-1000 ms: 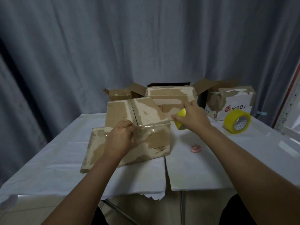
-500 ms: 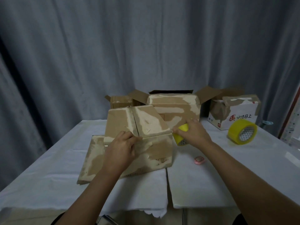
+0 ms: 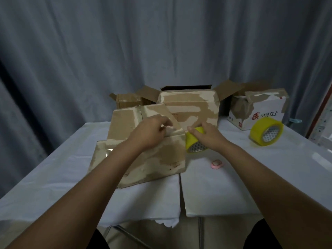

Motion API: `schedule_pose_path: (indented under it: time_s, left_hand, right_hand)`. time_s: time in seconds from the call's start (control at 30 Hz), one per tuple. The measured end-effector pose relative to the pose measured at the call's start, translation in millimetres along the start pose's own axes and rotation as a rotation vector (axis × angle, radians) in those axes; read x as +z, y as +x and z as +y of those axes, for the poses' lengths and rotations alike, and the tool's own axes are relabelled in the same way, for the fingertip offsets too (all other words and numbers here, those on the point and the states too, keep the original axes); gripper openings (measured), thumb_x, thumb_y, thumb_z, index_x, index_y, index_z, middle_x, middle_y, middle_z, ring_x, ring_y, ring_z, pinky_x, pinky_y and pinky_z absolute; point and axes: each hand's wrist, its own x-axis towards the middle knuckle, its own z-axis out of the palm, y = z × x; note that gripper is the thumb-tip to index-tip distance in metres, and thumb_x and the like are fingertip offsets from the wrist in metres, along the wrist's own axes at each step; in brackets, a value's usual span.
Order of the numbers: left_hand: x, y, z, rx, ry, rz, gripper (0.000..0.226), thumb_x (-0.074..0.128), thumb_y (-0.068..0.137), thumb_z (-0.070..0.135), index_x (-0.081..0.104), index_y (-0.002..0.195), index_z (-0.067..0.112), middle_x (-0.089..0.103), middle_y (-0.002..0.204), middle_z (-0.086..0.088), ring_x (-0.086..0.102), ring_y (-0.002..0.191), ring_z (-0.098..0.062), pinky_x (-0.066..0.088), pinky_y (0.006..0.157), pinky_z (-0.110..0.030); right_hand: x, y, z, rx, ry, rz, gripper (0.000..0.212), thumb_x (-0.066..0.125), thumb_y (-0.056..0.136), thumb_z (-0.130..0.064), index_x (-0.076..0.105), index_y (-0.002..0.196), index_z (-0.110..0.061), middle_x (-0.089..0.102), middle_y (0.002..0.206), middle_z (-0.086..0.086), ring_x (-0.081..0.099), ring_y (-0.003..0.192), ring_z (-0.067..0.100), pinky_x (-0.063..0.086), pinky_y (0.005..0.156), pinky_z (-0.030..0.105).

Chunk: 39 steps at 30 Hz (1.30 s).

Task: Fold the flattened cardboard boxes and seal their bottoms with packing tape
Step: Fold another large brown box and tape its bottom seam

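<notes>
The right hand (image 3: pixel 206 135) is curled round a yellow tape roll (image 3: pixel 195 145), thumb across its top, holding it against the right end of the box (image 3: pixel 152 141) being worked on. The left hand (image 3: pixel 152 131) rests on the top of that box near its right edge, fingers bent and pressing down; whether they pinch a tape end is too blurred to say. The box stands near the middle of the worktop (image 3: pixel 233 186), its closed flaps uppermost with a seam running across them.

Under the box and at its 8 o'clock, a flattened box (image 3: pixel 100 155) lies on the white cloth. At 4 o'clock from the roll in hand sits a small pink object (image 3: pixel 216 164). At 3 o'clock, well apart, a second tape roll (image 3: pixel 265 131) leans on its edge. At 12 o'clock a larger box (image 3: pixel 190 106) stands with flaps open, a small box (image 3: pixel 125 101) at its left and a white printed box (image 3: pixel 258 108) at its right, all in front of a grey curtain (image 3: pixel 161 42).

My read: this box is folded up and its sealing is under way but not finished. The tape must be pressed flat and cut, and at least the flat box is left to do.
</notes>
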Motion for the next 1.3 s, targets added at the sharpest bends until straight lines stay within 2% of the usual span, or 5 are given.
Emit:
schedule_pose_path:
  time_s: [0.27, 0.53, 0.83, 1.1, 1.3]
  left_hand:
    - [22, 40, 18, 0.041, 0.037, -0.191, 0.019, 0.055, 0.096, 0.022, 0.070, 0.106, 0.021, 0.060, 0.098, 0.007, 0.056, 0.087, -0.009, 0.038, 0.073, -0.021]
    - [29, 45, 7, -0.070, -0.122, -0.121, 0.016, 0.057, 0.096, 0.020, 0.072, 0.101, 0.024, 0.064, 0.097, 0.007, 0.057, 0.077, -0.006, 0.040, 0.065, -0.014]
    - [38, 44, 0, -0.068, -0.154, -0.062, 0.018, 0.058, 0.095, 0.016, 0.072, 0.100, 0.026, 0.060, 0.100, 0.002, 0.056, 0.079, -0.007, 0.037, 0.066, -0.013]
    - [40, 41, 4, -0.071, -0.095, -0.077, 0.019, 0.057, 0.096, 0.017, 0.072, 0.105, 0.025, 0.058, 0.104, -0.002, 0.055, 0.085, -0.013, 0.035, 0.073, -0.022]
    - [39, 37, 7, -0.062, -0.074, -0.081, 0.020, 0.055, 0.097, 0.018, 0.070, 0.109, 0.025, 0.056, 0.104, -0.002, 0.056, 0.088, -0.015, 0.035, 0.074, -0.022]
  right_hand:
    - [-8, -8, 47, 0.228, 0.549, 0.195, 0.031, 0.037, 0.102, -0.032, 0.056, 0.121, -0.016, 0.056, 0.128, 0.007, 0.055, 0.113, 0.023, 0.045, 0.097, 0.037]
    - [-13, -45, 103, 0.033, -0.264, -0.274, 0.033, 0.062, 0.093, -0.028, 0.065, 0.120, -0.010, 0.062, 0.125, 0.007, 0.054, 0.118, 0.024, 0.032, 0.095, 0.026]
    - [3, -50, 115, 0.017, -0.448, -0.155, 0.036, 0.044, 0.101, -0.037, 0.064, 0.114, -0.011, 0.058, 0.111, 0.013, 0.052, 0.106, 0.029, 0.038, 0.086, 0.032]
    - [-14, -61, 97, 0.482, 1.171, 0.091, 0.027, 0.050, 0.096, 0.002, 0.058, 0.118, -0.011, 0.060, 0.116, 0.018, 0.067, 0.094, 0.030, 0.059, 0.064, 0.027]
    - [-21, -77, 87, 0.407, 1.293, 0.055, 0.035, 0.050, 0.091, 0.012, 0.059, 0.119, -0.007, 0.054, 0.119, 0.022, 0.065, 0.104, 0.042, 0.059, 0.082, 0.038]
